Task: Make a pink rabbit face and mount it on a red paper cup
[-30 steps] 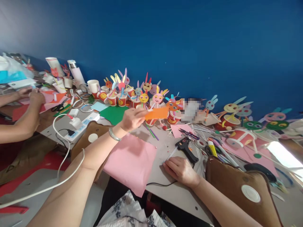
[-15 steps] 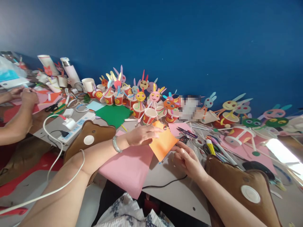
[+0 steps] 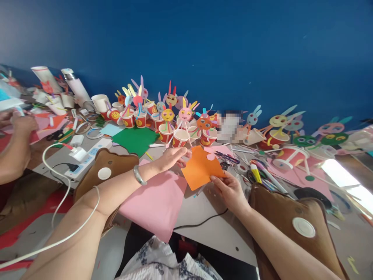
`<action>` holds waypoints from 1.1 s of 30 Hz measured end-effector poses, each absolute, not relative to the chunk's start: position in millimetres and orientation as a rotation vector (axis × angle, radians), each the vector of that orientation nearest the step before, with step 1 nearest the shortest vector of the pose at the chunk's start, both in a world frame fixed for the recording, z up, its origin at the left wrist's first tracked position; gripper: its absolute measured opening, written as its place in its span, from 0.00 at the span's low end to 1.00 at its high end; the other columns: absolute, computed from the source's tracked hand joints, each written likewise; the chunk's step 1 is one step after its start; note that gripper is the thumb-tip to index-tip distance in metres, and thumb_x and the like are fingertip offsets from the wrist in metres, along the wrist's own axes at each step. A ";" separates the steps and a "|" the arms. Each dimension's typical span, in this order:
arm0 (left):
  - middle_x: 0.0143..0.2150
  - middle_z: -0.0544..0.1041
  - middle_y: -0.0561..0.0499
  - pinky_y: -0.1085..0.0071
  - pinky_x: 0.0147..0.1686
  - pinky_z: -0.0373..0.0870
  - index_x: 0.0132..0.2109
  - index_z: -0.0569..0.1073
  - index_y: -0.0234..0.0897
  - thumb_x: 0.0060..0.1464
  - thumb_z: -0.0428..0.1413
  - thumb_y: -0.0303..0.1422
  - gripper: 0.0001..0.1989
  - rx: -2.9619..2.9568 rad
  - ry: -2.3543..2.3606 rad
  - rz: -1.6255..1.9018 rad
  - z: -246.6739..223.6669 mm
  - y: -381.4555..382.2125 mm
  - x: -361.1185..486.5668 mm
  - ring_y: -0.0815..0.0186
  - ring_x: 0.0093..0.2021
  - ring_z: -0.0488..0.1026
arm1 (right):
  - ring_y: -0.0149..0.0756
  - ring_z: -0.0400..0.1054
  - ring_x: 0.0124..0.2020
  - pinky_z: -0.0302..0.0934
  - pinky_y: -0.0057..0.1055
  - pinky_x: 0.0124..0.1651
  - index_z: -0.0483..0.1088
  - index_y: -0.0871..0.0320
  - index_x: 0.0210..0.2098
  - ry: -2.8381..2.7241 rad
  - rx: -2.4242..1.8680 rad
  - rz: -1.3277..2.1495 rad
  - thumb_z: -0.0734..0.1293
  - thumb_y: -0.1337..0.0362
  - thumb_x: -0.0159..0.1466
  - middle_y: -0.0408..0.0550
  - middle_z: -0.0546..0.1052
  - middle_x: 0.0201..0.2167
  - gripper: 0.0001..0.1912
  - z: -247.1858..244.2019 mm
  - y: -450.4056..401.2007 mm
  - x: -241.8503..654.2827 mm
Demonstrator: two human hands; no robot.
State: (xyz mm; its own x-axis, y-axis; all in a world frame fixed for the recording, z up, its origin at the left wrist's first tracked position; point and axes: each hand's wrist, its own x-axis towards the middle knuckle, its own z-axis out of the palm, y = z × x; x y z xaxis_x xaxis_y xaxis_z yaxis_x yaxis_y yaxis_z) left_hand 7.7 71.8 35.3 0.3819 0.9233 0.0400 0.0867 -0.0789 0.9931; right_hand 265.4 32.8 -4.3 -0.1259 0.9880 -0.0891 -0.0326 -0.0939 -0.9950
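An orange sheet of paper [image 3: 201,169] is tilted above the desk, pinched at its right corner by my right hand [image 3: 230,190]. My left hand [image 3: 170,159] is beside the sheet's left edge, fingers stretched out and holding nothing that I can see. On the desk below my left forearm lies a large pink sheet of paper [image 3: 155,202]. Just behind the orange sheet are a small pink paper piece [image 3: 217,151] and dark-handled scissors [image 3: 229,157]. Farther back stand paper cups [image 3: 180,138] with rabbit-faced paper figures [image 3: 185,113].
Brown cushions [image 3: 287,217] lie under both forearms. A white cable [image 3: 68,190] crosses my left arm near a power strip [image 3: 91,157]. Pens and markers [image 3: 266,177] lie at the right. Another person's hand [image 3: 26,120] is at the far left. The blue wall stands behind.
My left hand has come off the orange sheet and its fingers have lifted. My right hand now grips the sheet's corner, and the sheet has turned to show a flatter face.
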 end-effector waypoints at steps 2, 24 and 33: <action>0.43 0.79 0.44 0.71 0.36 0.74 0.50 0.74 0.32 0.56 0.60 0.56 0.31 1.438 0.929 0.768 36.7 73.4 7.5 0.66 0.37 0.77 | 0.21 0.48 0.15 0.43 0.24 0.16 0.72 0.57 0.41 -1.230 -1.201 1.355 0.79 0.45 0.52 0.34 0.66 0.17 0.27 -4.7 33.6 265.1; 0.23 0.72 0.55 0.76 0.26 0.65 0.30 0.71 0.33 0.51 0.64 0.38 0.14 1.481 1.041 0.606 33.1 83.1 1.5 0.73 0.24 0.70 | 0.26 0.53 0.14 0.49 0.28 0.21 0.71 0.57 0.27 -1.553 -1.277 1.224 0.71 0.39 0.61 0.37 0.63 0.10 0.26 -12.2 33.5 270.6; 0.22 0.61 0.59 0.74 0.25 0.54 0.26 0.63 0.36 0.55 0.60 0.53 0.26 1.734 0.887 0.645 41.4 79.7 -0.1 0.74 0.24 0.59 | 0.26 0.52 0.13 0.48 0.28 0.19 0.73 0.57 0.25 -1.612 -1.279 1.184 0.70 0.37 0.60 0.39 0.64 0.10 0.28 -4.3 31.0 268.2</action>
State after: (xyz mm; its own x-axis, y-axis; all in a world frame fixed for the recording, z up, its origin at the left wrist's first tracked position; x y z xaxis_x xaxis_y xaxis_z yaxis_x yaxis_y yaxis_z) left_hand -0.1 79.7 41.4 0.5823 0.8130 0.0051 0.2556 -0.1890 0.9481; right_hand 268.2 31.0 -4.3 -0.2206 0.9753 0.0091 0.2829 0.0729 -0.9564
